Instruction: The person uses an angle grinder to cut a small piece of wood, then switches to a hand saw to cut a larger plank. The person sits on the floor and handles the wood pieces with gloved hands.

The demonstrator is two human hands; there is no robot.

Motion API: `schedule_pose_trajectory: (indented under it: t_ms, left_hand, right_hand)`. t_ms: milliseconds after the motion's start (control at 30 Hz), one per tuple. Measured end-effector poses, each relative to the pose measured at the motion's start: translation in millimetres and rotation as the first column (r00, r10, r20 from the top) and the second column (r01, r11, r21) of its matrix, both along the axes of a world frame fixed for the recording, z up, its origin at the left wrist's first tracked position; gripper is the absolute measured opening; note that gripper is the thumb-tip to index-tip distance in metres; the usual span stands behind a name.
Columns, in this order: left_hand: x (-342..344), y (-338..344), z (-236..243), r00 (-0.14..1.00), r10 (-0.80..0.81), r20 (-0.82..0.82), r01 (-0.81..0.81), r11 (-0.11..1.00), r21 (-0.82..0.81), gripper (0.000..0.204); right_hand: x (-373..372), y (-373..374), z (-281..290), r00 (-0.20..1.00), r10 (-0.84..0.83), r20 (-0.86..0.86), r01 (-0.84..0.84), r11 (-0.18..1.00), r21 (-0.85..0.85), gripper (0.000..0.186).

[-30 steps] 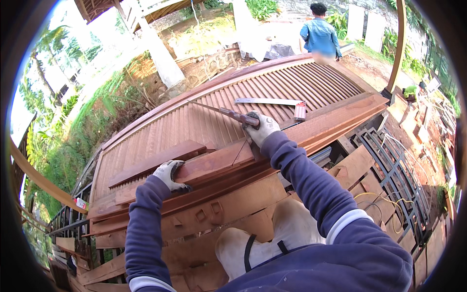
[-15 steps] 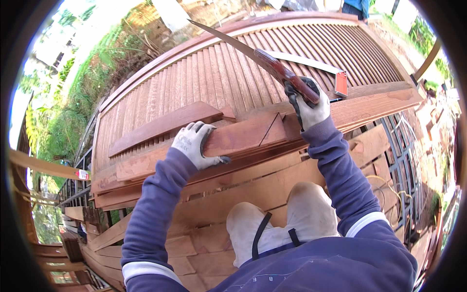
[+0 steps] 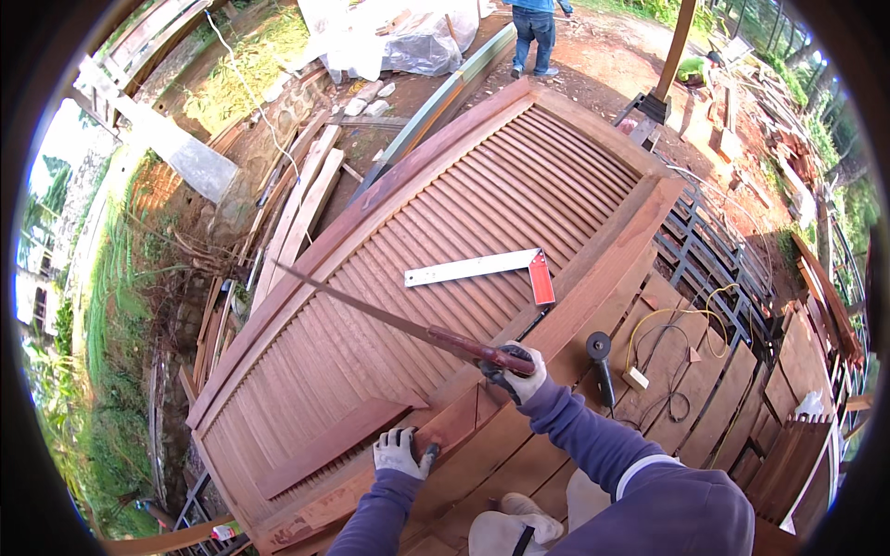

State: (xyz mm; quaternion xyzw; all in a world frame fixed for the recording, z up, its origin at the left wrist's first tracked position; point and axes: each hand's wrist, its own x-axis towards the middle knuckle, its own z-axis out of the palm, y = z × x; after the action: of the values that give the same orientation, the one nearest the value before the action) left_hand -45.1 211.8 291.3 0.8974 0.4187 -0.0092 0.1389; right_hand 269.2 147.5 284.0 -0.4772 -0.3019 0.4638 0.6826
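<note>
My right hand (image 3: 521,371), in a grey and black work glove, is closed round the brown wooden handle of a handsaw (image 3: 371,320). The saw's long blade points away to the far left, above a louvered wooden panel (image 3: 436,320). My gloved left hand (image 3: 400,456) grips a reddish wooden board (image 3: 454,428) on the panel's near edge, thumb on the near side and fingers over the top. A dark slanting line marks the board between my hands. Beyond my left hand lies a loose wooden piece (image 3: 334,445). A try square (image 3: 473,268) with a red handle rests on the slats.
An angle grinder (image 3: 602,366) and a yellow cord (image 3: 640,334) lie on the plank deck (image 3: 686,371) at my right. Behind them is a dark metal grid (image 3: 705,250). A person in blue (image 3: 533,32) stands beyond the panel, near a plastic-covered heap (image 3: 408,46).
My view has swung to the right and widened, bringing the grinder and the yard into sight. Both hands keep their holds, and the saw blade now sits lower across the panel.
</note>
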Motion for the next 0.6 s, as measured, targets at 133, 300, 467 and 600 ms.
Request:
schedule_pose_trajectory:
  t_ms: [133, 300, 467, 600]
  left_hand:
    - [0, 4, 4, 1.0, 0.023, 0.01, -0.022, 0.996, -0.085, 0.061]
    - [-13, 10, 4, 1.0, 0.011, 0.001, -0.011, 1.0, -0.024, 0.062]
    - [-6, 5, 7, 1.0, -0.022, -0.019, 0.021, 1.0, -0.014, 0.069]
    - [2, 3, 9, 0.999, -0.053, -0.009, 0.052, 0.997, -0.056, 0.08]
  right_hand:
    - [-37, -24, 49, 0.975, -0.158, -0.155, 0.168, 0.984, 0.056, 0.019]
    - [-102, -56, 80, 0.888, -0.434, -0.154, 0.414, 0.899, -0.146, 0.007]
    - [-163, -100, 82, 0.755, -0.652, -0.062, 0.62, 0.742, -0.257, 0.011]
    - [-195, -130, 72, 0.73, -0.673, 0.122, 0.677, 0.686, -0.268, 0.006]
